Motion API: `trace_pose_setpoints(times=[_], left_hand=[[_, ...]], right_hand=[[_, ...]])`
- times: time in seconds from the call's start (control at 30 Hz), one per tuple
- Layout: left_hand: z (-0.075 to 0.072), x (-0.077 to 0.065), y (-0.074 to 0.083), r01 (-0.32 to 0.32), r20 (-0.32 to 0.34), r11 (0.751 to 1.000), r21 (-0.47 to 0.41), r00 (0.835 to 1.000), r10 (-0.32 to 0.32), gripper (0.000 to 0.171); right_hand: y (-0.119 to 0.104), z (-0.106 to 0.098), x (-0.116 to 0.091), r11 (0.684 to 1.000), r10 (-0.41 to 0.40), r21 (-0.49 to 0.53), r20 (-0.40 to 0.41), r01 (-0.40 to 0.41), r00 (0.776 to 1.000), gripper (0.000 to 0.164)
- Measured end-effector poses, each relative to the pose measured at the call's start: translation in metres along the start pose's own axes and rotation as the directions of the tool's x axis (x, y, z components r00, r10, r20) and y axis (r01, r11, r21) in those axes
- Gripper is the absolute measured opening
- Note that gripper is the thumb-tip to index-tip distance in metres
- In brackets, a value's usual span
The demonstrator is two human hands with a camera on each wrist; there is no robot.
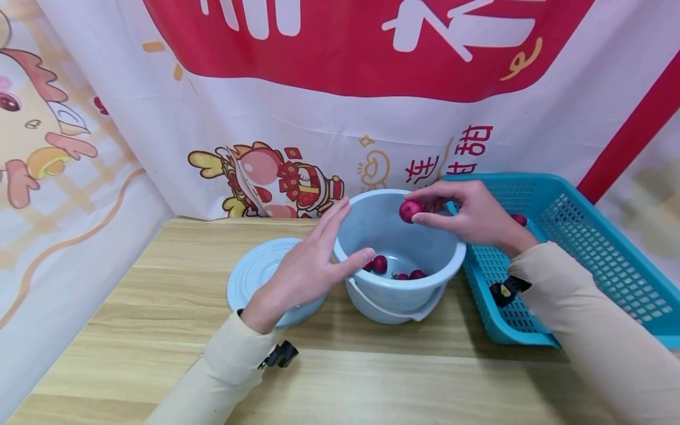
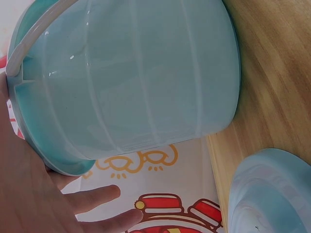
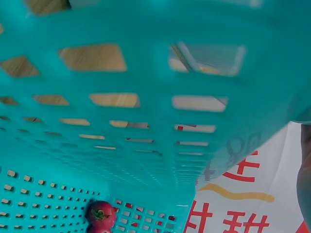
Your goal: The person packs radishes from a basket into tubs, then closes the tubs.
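My right hand (image 1: 467,212) pinches a small round red fruit (image 1: 411,211) between thumb and fingers, over the far right side of a light blue bucket (image 1: 395,304). More red shows beneath those fingers. Inside the bucket, several similar red fruits (image 1: 379,264) lie on the bottom. With fingers spread and straight, my left hand (image 1: 310,265) is at the bucket's left rim; the left wrist view has this hand (image 2: 29,179) right against the rim. At the right edge of the right wrist view, only a sliver of my right hand (image 3: 305,179) shows.
A light blue lid (image 1: 252,274) lies on the wooden table (image 1: 159,354) left of the bucket. On the right stands a turquoise mesh basket (image 1: 589,236), close beside the bucket, with red fruits (image 3: 100,214) inside. A printed cloth (image 1: 319,118) hangs behind the table.
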State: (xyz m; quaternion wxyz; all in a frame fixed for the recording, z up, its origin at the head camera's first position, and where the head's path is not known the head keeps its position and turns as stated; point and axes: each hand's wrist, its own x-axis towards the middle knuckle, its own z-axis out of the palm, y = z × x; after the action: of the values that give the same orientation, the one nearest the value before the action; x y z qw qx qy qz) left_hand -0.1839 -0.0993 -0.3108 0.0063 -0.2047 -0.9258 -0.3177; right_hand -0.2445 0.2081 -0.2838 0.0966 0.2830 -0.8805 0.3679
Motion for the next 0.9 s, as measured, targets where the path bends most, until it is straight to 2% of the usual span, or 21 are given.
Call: trace_pose_setpoints(times=[0.27, 0.67, 0.9], left_hand=[[0.0002, 0.0011, -0.0002, 0.001, -0.004, 1.000, 0.001, 1.000, -0.001, 0.096], [0.0002, 0.0005, 0.0005, 0.003, -0.006, 1.000, 0.005, 1.000, -0.003, 0.095], [0.0004, 0.0003, 0.0010, 0.001, -0.006, 1.000, 0.001, 1.000, -0.001, 0.094]], right_hand=[[0.0021, 0.0028, 0.0023, 0.995, -0.068, -0.072, 0.047, 0.071, 0.997, 0.049], [-0.0022, 0.0036, 0.0040, 0.981, -0.084, -0.165, 0.119, 0.103, 0.989, 0.051], [-0.0025, 0.0036, 0.0050, 0.975, -0.108, -0.176, 0.146, 0.134, 0.983, 0.045]])
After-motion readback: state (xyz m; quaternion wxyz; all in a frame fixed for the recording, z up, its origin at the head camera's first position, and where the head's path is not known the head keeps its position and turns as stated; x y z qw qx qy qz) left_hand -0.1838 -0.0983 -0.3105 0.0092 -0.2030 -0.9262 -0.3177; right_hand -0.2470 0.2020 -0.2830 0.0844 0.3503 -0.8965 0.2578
